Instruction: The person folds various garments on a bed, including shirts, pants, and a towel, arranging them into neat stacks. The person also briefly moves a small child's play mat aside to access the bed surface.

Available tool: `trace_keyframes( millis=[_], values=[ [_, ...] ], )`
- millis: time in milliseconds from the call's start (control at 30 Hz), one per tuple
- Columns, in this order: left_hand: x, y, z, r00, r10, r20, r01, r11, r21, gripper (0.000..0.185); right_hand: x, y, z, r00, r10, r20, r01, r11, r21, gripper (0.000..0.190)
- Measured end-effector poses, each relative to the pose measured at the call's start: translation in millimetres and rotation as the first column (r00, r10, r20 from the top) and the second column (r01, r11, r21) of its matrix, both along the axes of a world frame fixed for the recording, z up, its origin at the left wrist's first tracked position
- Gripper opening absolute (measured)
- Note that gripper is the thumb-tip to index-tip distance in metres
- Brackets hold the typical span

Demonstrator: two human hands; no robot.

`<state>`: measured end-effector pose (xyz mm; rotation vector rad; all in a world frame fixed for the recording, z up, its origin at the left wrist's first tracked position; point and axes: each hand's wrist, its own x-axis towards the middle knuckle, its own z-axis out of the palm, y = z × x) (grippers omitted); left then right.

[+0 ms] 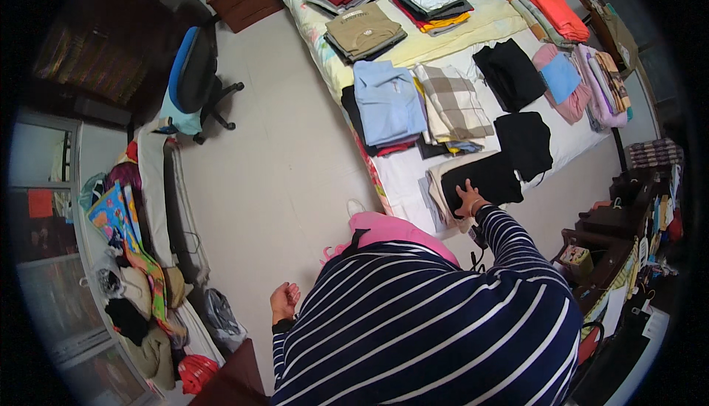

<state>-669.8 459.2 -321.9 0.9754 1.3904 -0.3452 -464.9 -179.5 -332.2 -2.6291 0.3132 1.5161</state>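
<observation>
My right hand [469, 200] rests with fingers spread on a folded black garment [484, 180] at the bed's near edge. Beige and grey folded cloth [437, 193] shows from beneath it. Just beyond, touching or nearly so, lies another black folded garment [523, 144], and a larger black folded pile [509, 74] sits farther back. A stack topped by a checked cloth [457, 104] and one topped by a light blue shirt [388, 101] stand to the left. My left hand [285, 299] hangs at my side above the floor, fingers loosely curled, with nothing visible in it.
More folded stacks lie on the bed [404, 193], one topped by a tan T-shirt [365, 30]. An office chair [191, 82] stands left, near a long heap of cloth and bags [135, 284]. At right is a cluttered dark wooden desk [601, 251].
</observation>
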Motion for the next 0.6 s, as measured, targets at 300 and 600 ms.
trace_keyframes(
  millis=[300, 600],
  values=[
    [143.9, 65.6, -27.6, 0.992, -0.077, 0.1, 0.087, 0.99, -0.107, 0.021, 60.6, 26.2, -22.8, 0.996, -0.063, 0.059, 0.069, 0.991, -0.111, 0.038],
    [293.1, 168.9, -62.7, 0.98, -0.189, -0.06, 0.171, 0.961, -0.218, 0.019, 196.4, 139.5, -6.0, 0.904, -0.323, 0.28, 0.348, 0.936, -0.045, 0.03]
  ],
)
